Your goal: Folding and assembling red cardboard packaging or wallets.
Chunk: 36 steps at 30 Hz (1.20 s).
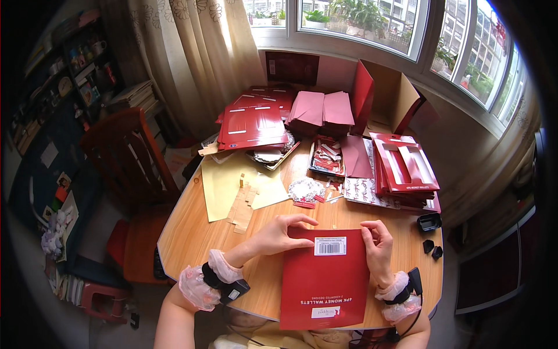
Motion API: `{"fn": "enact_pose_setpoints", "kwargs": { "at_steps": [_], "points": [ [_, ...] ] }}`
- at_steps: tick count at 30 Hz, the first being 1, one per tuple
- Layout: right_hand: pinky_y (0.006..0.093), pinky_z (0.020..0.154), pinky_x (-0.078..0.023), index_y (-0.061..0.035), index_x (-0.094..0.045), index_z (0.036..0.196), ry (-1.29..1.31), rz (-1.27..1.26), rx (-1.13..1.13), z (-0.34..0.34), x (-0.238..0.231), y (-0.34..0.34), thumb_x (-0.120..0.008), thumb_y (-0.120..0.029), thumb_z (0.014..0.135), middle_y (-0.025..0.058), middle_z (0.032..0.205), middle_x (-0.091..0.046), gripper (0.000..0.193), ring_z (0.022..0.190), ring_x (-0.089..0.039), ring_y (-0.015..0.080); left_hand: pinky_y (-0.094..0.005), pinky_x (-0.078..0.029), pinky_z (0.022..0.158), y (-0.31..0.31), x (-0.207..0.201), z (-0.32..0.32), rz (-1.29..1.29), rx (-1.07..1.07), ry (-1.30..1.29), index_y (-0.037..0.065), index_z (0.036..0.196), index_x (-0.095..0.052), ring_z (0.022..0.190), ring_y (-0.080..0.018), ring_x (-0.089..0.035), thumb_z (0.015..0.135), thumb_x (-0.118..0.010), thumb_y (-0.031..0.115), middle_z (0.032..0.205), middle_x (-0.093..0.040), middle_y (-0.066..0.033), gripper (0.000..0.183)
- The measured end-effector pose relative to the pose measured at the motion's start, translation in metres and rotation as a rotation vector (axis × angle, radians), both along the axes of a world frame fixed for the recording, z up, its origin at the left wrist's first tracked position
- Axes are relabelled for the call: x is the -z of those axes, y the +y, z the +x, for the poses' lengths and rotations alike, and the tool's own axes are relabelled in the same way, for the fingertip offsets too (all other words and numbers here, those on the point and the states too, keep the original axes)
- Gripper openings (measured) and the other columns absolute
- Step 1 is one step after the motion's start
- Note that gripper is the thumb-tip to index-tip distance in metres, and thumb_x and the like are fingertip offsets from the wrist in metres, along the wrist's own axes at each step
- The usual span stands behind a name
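Observation:
A flat red cardboard packet [325,282] lies over the table's near edge, its printing upside down to me. A white barcode label [330,246] is on its far end, and a white logo patch is on its near end. My left hand [279,234] is at the far left corner, thumb on the packet's face, fingers stretched apart from the thumb beyond the edge. With curled fingers, my right hand [378,247] grips the far right corner. A small tan bit [334,227], apparently tape, shows at the far edge between the hands.
Brown tape strips [243,203] lie on yellow sheets [218,186] at the left. Behind are stacked red packets [253,122], pink envelopes [322,107], a tray of small pieces [327,156] and window-cut red sleeves [407,163]. Black plastic pieces [430,222] sit by the right edge.

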State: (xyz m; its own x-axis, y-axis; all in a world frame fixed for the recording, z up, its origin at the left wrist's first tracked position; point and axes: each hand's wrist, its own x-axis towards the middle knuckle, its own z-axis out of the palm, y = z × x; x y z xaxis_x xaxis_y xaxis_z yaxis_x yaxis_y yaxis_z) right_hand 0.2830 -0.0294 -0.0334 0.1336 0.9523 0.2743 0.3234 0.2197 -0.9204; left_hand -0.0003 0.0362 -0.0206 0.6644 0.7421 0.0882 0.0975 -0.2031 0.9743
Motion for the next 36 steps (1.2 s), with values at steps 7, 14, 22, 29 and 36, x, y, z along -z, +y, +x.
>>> {"fn": "enact_pose_setpoints", "kwargs": {
  "at_steps": [7,14,22,29,36],
  "points": [
    [0.0173,0.062,-0.046,0.0008,-0.066,0.103,0.320,-0.059,-0.096,0.005,-0.006,0.003,-0.060,-0.006,0.100,-0.0016,0.084,-0.063,0.009,0.073,-0.059,0.0031,-0.0226,-0.054,0.078,-0.001,-0.003,-0.002,0.051,-0.097,0.042,0.008,0.123,-0.067,0.084,-0.0075,-0.066,0.086,-0.079,0.013,0.091,-0.073,-0.0041,0.039],
    [0.0172,0.065,-0.046,0.0002,-0.067,0.102,0.276,-0.046,-0.053,0.002,-0.004,-0.004,-0.061,-0.008,0.100,-0.0006,0.087,-0.065,0.010,0.076,-0.058,0.0027,-0.0245,-0.052,0.071,-0.001,0.004,0.005,0.107,-0.141,-0.133,0.004,0.110,-0.075,0.080,-0.0092,-0.065,0.086,-0.078,0.011,0.087,-0.073,-0.0051,0.025],
    [0.0168,0.064,-0.045,-0.0015,-0.062,0.098,0.325,-0.003,-0.035,-0.001,-0.002,-0.005,-0.064,-0.008,0.098,-0.0034,0.085,-0.061,0.007,0.074,-0.054,0.0008,-0.0230,-0.041,0.058,0.001,0.011,0.005,0.114,-0.180,-0.181,0.002,0.099,-0.078,0.067,-0.0058,-0.055,0.081,-0.081,0.002,0.073,-0.065,-0.0005,0.019],
    [0.0177,0.067,-0.045,-0.0020,-0.063,0.096,0.373,-0.042,-0.015,-0.004,-0.006,-0.003,-0.066,-0.009,0.098,-0.0041,0.085,-0.061,0.007,0.076,-0.055,0.0010,-0.0197,-0.053,0.066,-0.002,0.017,0.005,-0.132,-0.290,-0.245,0.000,0.093,-0.075,0.074,-0.0054,-0.066,0.085,-0.080,0.008,0.083,-0.072,-0.0020,0.012],
    [0.0171,0.065,-0.043,-0.0018,-0.064,0.095,0.388,0.010,0.107,0.009,0.001,0.005,-0.065,-0.012,0.099,-0.0040,0.083,-0.062,0.011,0.073,-0.054,0.0015,-0.0213,-0.056,0.068,0.001,0.009,0.008,-0.234,-0.348,-0.399,0.001,0.098,-0.070,0.080,-0.0080,-0.069,0.090,-0.075,0.006,0.086,-0.073,-0.0041,0.011]
  ]
}}
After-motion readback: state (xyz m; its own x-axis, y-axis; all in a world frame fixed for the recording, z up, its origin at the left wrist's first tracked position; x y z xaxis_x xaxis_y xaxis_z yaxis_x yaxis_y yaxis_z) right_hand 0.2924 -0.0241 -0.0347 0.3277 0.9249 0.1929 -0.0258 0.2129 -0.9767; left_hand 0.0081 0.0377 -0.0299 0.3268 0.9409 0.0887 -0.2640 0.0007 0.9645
